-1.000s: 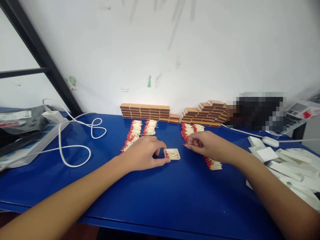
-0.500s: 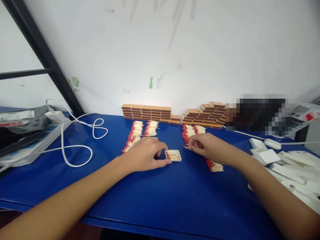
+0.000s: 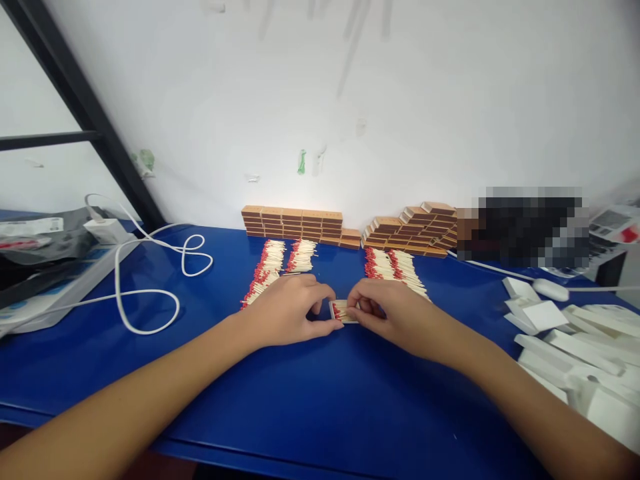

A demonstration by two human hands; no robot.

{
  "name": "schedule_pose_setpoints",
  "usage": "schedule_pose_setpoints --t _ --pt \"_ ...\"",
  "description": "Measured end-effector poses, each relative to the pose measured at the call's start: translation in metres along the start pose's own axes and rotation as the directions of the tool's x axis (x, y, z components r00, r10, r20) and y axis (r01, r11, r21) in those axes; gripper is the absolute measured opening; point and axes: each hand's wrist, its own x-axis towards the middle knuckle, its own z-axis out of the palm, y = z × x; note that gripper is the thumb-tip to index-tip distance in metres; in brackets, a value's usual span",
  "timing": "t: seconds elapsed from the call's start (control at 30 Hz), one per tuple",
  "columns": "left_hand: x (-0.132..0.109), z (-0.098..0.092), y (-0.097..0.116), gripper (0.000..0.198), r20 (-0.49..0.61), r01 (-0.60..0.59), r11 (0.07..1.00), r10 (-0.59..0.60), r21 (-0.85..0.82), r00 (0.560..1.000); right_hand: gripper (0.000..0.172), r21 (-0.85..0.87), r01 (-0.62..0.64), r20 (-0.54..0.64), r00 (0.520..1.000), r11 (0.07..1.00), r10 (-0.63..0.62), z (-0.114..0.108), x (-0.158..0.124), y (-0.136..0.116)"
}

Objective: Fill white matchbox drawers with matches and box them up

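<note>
A small white tray [image 3: 339,313] holding red-tipped matches lies on the blue table between my hands. My left hand [image 3: 295,310] grips the tray's left end, thumb at the near corner and index finger at the far one. Over the tray's right part is my right hand [image 3: 383,307], its fingertips pinched together at the matches; what they pinch is too small to make out. Rows of red-headed matches lie beyond my left hand [image 3: 301,256] and beyond my right hand [image 3: 379,264].
Stacked matchboxes [image 3: 293,224] line the wall, with a second stack [image 3: 413,230] further right. White cables [image 3: 147,291] and a power strip [image 3: 65,287] lie at the left. White paper trays [image 3: 580,353] are heaped at the right.
My right hand has moved left and nearer, from beside the right matches with a match in its fingertips, to over the white tray. My left hand has stayed at the tray.
</note>
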Motion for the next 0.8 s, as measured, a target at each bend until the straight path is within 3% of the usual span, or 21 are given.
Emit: schedule_pose_setpoints --t 0.13,0.37,0.63,0.8 --pt "-0.001 -0.001 0.0 0.027 0.001 0.009 1.0 -0.009 -0.007 1.0 0.012 -0.007 0.02 -0.031 0.999 1.0 -0.02 0.003 0.001 0.001" --pt "-0.001 -0.002 0.0 0.026 -0.007 0.016 1.0 -0.016 -0.011 1.0 0.012 -0.018 -0.041 0.003 0.999 0.999 0.041 -0.015 -0.002 0.012" --pt "-0.001 -0.002 0.001 0.027 -0.011 0.006 1.0 -0.006 0.0 1.0 0.012 0.045 -0.012 0.039 0.999 0.999 0.01 -0.004 0.002 0.005" --pt "-0.001 -0.002 0.0 0.026 -0.015 0.009 1.0 -0.009 -0.006 1.0 0.023 0.043 -0.073 -0.074 0.994 0.996 0.076 -0.03 -0.002 0.02"
